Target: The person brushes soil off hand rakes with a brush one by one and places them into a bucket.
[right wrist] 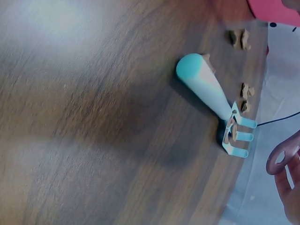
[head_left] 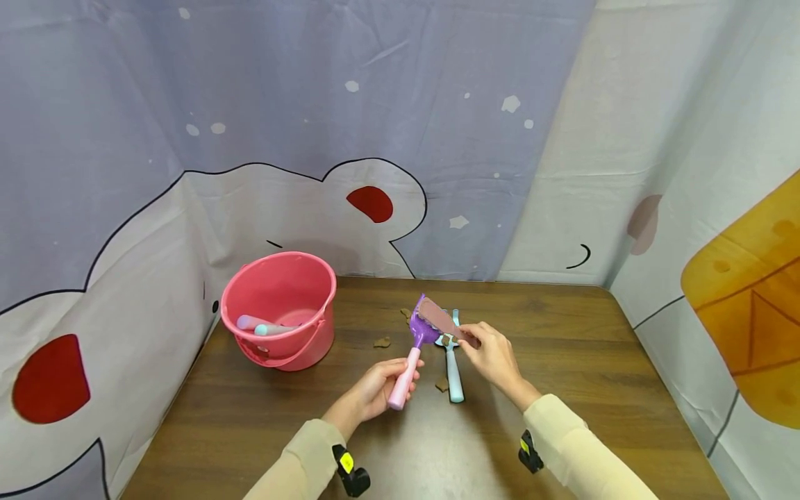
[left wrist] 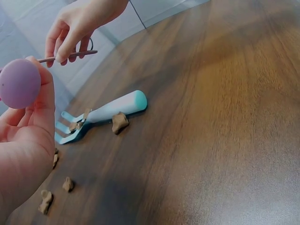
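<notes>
My left hand [head_left: 375,389] grips the pink handle of a toy shovel [head_left: 403,380], its purple scoop tilted up and away. The round end of that handle faces the camera in the left wrist view. A flat mauve tool [head_left: 439,318] with a hole near its end is pinched between my right thumb and fingers. Its far part overlaps the purple scoop in the head view, and hides some of it. My right hand [head_left: 494,351] is above a small light-blue and white hand fork [right wrist: 206,91] on the table. Small brown pieces [left wrist: 120,122] lie on and beside the fork.
At the left stands a pink bucket [head_left: 325,333], with a lilac handle [head_left: 248,322] and an aqua-tipped handle [head_left: 270,330] inside. More brown bits [head_left: 382,342] are scattered between bucket and fork. A printed cloth [head_left: 462,173] hangs behind the wooden table [head_left: 581,361].
</notes>
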The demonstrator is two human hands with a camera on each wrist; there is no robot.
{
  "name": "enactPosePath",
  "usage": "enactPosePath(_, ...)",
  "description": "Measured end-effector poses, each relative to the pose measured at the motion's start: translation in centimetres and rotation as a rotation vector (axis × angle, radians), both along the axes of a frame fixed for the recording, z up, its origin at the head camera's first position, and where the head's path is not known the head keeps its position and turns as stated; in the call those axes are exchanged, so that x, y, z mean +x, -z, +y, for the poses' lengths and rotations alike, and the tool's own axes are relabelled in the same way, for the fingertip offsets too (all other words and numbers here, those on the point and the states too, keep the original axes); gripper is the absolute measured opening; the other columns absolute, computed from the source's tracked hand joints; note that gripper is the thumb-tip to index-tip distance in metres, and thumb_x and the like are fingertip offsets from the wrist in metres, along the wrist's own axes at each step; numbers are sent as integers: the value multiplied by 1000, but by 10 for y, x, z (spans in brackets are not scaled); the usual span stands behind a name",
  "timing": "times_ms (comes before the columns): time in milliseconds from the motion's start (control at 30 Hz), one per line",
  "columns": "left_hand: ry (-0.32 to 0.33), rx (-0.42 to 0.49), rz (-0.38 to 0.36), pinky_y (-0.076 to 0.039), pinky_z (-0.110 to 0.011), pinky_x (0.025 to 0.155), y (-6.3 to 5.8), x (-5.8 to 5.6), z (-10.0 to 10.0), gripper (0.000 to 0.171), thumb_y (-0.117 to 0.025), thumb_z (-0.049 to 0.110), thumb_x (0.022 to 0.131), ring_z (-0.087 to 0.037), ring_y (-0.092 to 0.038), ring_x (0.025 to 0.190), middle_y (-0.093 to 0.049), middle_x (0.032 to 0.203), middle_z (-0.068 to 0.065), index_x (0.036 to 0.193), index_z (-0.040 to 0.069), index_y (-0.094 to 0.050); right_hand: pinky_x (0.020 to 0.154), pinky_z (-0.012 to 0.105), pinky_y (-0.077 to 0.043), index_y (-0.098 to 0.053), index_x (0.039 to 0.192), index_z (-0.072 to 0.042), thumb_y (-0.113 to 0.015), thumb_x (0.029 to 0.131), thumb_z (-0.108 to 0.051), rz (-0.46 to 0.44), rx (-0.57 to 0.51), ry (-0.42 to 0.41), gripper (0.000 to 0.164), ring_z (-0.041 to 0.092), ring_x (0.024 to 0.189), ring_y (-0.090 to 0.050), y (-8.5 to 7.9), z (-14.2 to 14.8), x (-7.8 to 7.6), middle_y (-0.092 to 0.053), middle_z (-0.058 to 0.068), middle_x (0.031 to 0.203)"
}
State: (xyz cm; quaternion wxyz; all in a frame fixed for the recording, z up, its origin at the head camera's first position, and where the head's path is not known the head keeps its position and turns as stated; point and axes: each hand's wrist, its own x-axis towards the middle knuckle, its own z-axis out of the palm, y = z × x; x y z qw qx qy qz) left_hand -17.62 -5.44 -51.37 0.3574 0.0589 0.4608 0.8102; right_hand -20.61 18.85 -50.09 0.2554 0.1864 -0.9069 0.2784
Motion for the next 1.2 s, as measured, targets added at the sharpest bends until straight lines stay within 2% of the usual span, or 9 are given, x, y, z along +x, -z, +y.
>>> enactPosePath(233, 21, 9, -1, -47, -24, 60, 1, 2, 1, 38, -41, 22, 90, -11, -54, 66, -55, 85, -3, 119, -3, -44, 52, 27, -39, -66, 90, -17, -71, 69, -15, -16, 15, 70, 22, 8, 60, -49, -2, 7, -4, -58, -5, 73)
enactPosePath(400, 20, -11, 13, -47, -24, 59, 2, 3, 2, 39, -43, 22, 89, -11, -55, 66, -55, 87, -5, 119, -4, -45, 53, 31, -39, -66, 90, -17, -71, 68, -16, -9, 11, 172, 22, 9, 61, -49, -4, 11, -6, -57, -5, 73)
enactPosePath(600, 22, -20, 12, -47, -24, 59, 3, 4, 2, 46, -44, 21, 89, -12, -55, 66, -56, 88, -6, 124, -8, -38, 53, 33, -40, -66, 90, -17, -72, 68, -15, -8, 7, 235, 22, 11, 61, -49, -6, 14, -7, -56, -5, 72)
enactPosePath(767, 5, -37, 16, -47, -25, 60, 3, 2, 0, 44, -43, 21, 89, -12, -55, 66, -56, 88, -6, 123, -7, -40, 53, 32, -39, -65, 91, -18, -71, 69, -16, -12, 0, 208, 23, 9, 61, -48, -7, 13, -5, -56, -6, 73)
enactPosePath(1200, -43, -52, 13, -47, -26, 60, 3, -4, -1, 41, -42, 19, 88, -12, -54, 64, -55, 87, -5, 122, -5, -41, 53, 24, -39, -65, 91, -20, -71, 69, -16, -14, 3, 9, 23, 4, 61, -48, -3, 1, 5, -57, -10, 76)
